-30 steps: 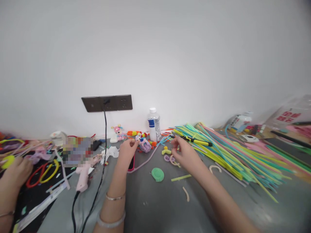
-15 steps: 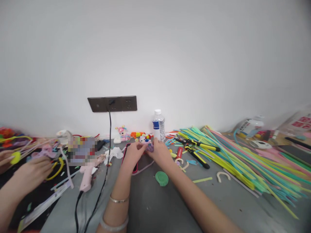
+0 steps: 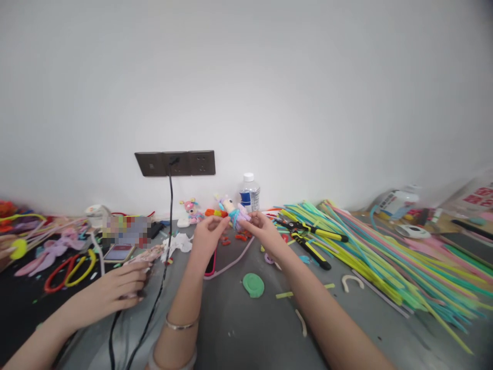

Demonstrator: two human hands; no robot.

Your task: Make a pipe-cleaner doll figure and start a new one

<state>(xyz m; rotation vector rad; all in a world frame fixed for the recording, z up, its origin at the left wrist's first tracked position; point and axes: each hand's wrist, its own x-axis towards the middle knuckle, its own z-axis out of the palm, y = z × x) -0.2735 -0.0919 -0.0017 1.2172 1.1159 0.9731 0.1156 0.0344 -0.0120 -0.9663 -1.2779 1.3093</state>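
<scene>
A small plush-looking pipe-cleaner doll [image 3: 242, 218], lilac with a blue band and a pale head, is held up between my two hands in front of the bottle. My left hand [image 3: 210, 236] pinches the blue band from the left. My right hand [image 3: 265, 234] has its thumb and fingers closed on the doll's lilac right side. A lilac pipe cleaner [image 3: 234, 262] trails below it to the table. Beneath my left hand, a pink-edged phone [image 3: 211, 264] is partly hidden. The green disc [image 3: 253, 285] lies nearer to me, apart from both hands.
A co-worker's hand [image 3: 111, 288] covers the glue gun at left; another holds a yellow disc [image 3: 18, 250]. A black cable [image 3: 169, 246] runs from the wall socket [image 3: 175, 163]. Behind the doll stands a bottle [image 3: 249, 192]. Pliers [image 3: 314, 241] and piled pipe cleaners [image 3: 370, 246] lie right.
The doll has been lifted and turned, showing more of its lilac body and blue band. The co-worker's hand has moved right onto the glue gun, uncovering a lilac figure.
</scene>
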